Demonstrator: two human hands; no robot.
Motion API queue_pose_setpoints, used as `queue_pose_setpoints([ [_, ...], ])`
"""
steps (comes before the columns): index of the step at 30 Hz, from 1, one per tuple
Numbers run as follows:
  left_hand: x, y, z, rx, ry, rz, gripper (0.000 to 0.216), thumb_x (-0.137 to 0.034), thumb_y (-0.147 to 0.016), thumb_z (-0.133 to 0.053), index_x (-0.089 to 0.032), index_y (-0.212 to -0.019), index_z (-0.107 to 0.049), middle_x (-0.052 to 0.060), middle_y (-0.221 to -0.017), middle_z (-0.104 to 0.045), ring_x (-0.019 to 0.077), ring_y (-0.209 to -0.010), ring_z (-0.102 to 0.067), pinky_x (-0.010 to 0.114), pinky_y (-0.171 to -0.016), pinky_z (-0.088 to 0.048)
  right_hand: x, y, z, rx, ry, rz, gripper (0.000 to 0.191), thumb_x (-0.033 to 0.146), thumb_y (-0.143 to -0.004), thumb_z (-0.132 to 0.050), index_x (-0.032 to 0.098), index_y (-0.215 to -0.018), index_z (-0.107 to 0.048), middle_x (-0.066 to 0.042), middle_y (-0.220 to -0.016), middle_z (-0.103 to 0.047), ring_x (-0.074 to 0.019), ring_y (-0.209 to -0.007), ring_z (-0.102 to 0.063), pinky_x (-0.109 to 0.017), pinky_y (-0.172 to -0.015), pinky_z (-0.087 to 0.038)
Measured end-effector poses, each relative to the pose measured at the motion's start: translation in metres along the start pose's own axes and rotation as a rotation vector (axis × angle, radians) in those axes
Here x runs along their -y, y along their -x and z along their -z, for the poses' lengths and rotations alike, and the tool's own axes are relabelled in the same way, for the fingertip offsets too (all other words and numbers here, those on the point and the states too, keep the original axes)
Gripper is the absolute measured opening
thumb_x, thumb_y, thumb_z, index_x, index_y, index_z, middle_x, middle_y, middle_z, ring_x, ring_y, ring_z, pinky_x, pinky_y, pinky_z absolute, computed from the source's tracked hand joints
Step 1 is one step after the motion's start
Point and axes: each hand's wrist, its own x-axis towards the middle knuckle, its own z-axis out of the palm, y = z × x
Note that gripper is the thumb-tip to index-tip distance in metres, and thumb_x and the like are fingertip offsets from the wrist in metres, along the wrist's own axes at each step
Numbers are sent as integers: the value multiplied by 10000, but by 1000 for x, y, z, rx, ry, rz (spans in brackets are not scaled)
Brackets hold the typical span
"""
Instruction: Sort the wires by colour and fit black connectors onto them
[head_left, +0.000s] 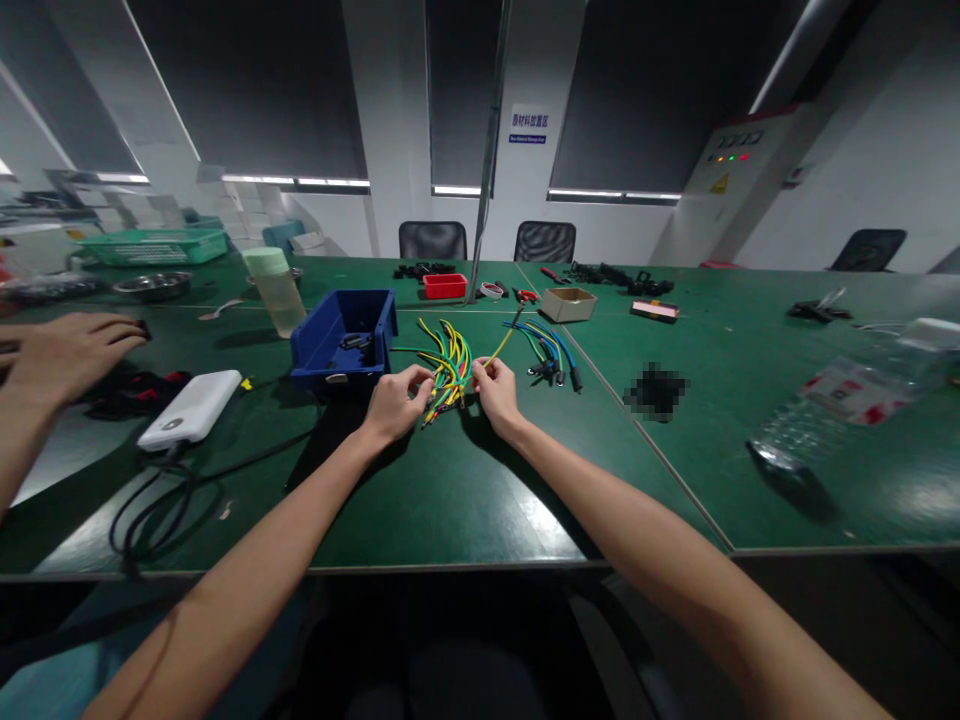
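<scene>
A bundle of yellow and green wires (448,362) lies on the green table (450,500) in front of me. My left hand (397,400) is closed in a pinch on the near ends of that bundle. My right hand (495,392) pinches one yellow wire (504,346) that runs up and to the right. Just right of it lie several blue and green wires with black plugs (551,355). A blue plastic bin (345,340) with small parts inside stands left of the bundle.
A white power bank (191,408) with black cables lies at the left, near another person's hand (67,350). A clear bottle (276,290) stands behind the bin. A lying plastic bottle (847,400) is at the right. A red tray (445,286) and a cardboard box (568,302) sit farther back.
</scene>
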Motion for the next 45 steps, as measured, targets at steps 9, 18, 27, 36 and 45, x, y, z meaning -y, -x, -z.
queue_pose_setpoints([
  [9,32,-17,38,-511,-463,219,246,-254,-846,-443,-179,-1026,-595,81,-917,-672,233,-877,-621,324,-791,-455,-10,-13,9,-66,48,-21,258,416,-746,-550,172,-816,-593,31,-600,-522,-123,-542,-508,-239,-525,-390],
  [18,77,-24,54,-88,-688,390,380,-226,-841,-373,-218,-1101,-650,103,-1022,-689,275,-990,-613,376,-877,-438,-7,-12,10,-92,87,-31,258,414,-738,-552,171,-800,-612,16,-600,-548,-135,-556,-512,-251,-537,-396],
  [27,92,-15,61,-26,-691,246,473,-295,-890,-352,-279,-1343,-486,47,-1487,-343,245,-1360,-307,382,-1056,-333,-9,-13,10,-95,108,-36,261,421,-733,-556,174,-796,-612,12,-602,-555,-139,-558,-514,-249,-532,-395],
  [36,81,-10,69,222,-723,366,504,-255,-849,-368,-238,-1345,-458,103,-1489,-325,292,-1307,-380,456,-1012,-366,-13,-15,9,-70,129,-39,260,419,-743,-543,177,-810,-609,14,-613,-552,-141,-552,-523,-246,-509,-387],
  [45,62,-7,71,203,-788,396,360,-247,-791,-391,-230,-1068,-620,120,-1096,-626,302,-1069,-531,416,-823,-456,-11,-14,9,-53,129,-40,288,439,-741,-547,169,-817,-612,18,-605,-552,-136,-544,-519,-239,-511,-388],
])
